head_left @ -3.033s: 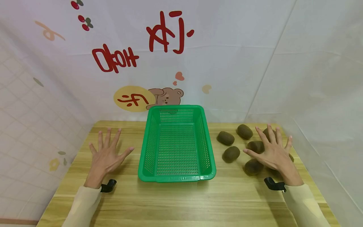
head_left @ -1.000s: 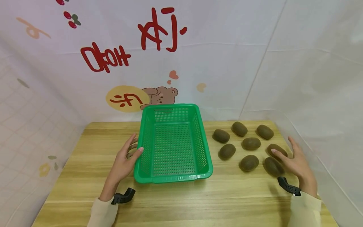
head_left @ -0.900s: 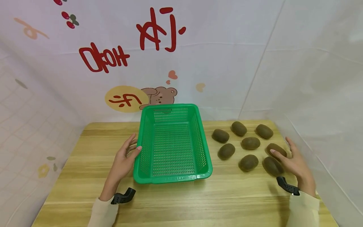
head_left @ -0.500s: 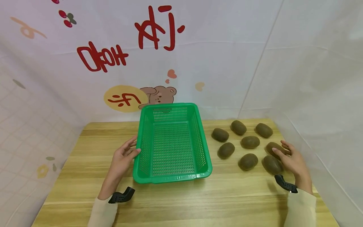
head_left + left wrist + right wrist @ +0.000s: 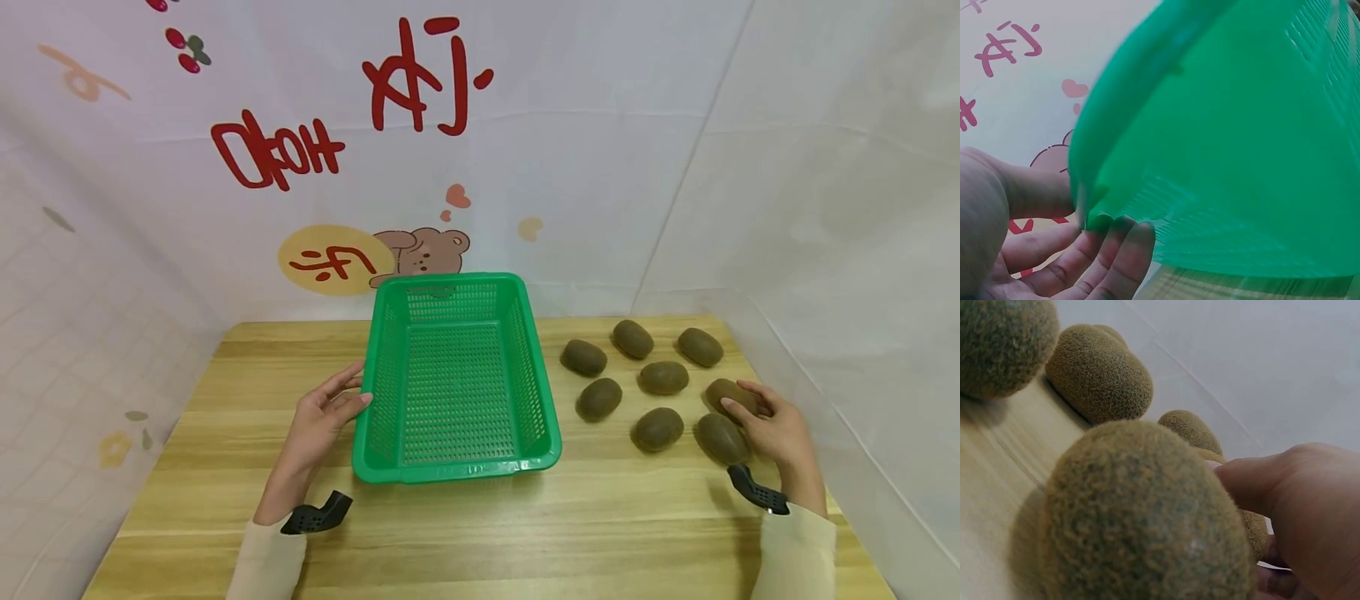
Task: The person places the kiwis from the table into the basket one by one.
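A green mesh basket point(image 5: 457, 471) stands empty in the middle of the wooden table. My left hand point(image 5: 352, 390) rests against its left rim. In the left wrist view its fingers point(image 5: 1116, 250) lie fairly straight under the lip of the basket point(image 5: 1229, 137). Several brown kiwis lie to the right of the basket. My right hand point(image 5: 738, 398) curls its fingers and thumb around the rightmost kiwi point(image 5: 720, 391), which sits on the table. In the right wrist view that kiwi point(image 5: 1254, 528) is mostly hidden behind the thumb and a nearer kiwi point(image 5: 1147, 519).
Other kiwis lie at the back point(image 5: 632, 338), beside the basket point(image 5: 599, 398) and just in front of my right hand point(image 5: 722, 437). White sheets wall in the table point(image 5: 480, 533) at the back and both sides. The right sheet is close to my right hand.
Both hands lay spread flat on the table three seconds ago. The left hand has moved to the basket's rim. The right hand has drawn back and curled round the rightmost kiwi.
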Motion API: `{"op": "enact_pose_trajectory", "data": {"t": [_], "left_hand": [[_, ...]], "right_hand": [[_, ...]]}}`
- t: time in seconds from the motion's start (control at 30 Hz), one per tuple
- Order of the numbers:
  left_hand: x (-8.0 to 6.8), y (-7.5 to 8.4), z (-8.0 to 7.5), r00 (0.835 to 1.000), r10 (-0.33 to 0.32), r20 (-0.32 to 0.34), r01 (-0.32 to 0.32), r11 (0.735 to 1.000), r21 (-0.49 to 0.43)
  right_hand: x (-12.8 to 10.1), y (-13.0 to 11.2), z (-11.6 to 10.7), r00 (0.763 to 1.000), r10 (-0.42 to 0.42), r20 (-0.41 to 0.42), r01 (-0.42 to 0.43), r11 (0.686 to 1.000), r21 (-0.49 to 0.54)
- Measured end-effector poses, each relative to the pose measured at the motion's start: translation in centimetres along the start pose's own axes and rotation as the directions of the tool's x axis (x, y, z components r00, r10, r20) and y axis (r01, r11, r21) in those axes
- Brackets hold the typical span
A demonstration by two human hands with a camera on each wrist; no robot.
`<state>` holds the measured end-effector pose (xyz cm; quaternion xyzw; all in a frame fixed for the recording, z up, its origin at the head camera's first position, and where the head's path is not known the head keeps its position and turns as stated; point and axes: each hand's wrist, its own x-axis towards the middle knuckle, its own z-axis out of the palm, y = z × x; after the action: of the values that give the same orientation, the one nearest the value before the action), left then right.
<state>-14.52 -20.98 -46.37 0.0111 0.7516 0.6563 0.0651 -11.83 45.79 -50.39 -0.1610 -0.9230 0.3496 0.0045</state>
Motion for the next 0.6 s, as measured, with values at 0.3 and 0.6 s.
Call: {"op": "enact_pose_trajectory", "data": {"t": [0.3, 0.6], "left_hand": [[0.01, 0.14, -0.32, 0.999, -0.037, 0.006, 0.037, 0.998, -0.056], [-0.01, -0.02, -0.18, 0.998, -0.065, 0.012, 0.066, 0.993, -0.094]], "right_hand": [[0.13, -0.26, 0.07, 0.999, 0.01, -0.033, -0.01, 1.0, 0.017], [-0.57, -0.64, -0.56, 0.992, 0.011, -0.123, -0.005, 0.999, 0.052]]}}
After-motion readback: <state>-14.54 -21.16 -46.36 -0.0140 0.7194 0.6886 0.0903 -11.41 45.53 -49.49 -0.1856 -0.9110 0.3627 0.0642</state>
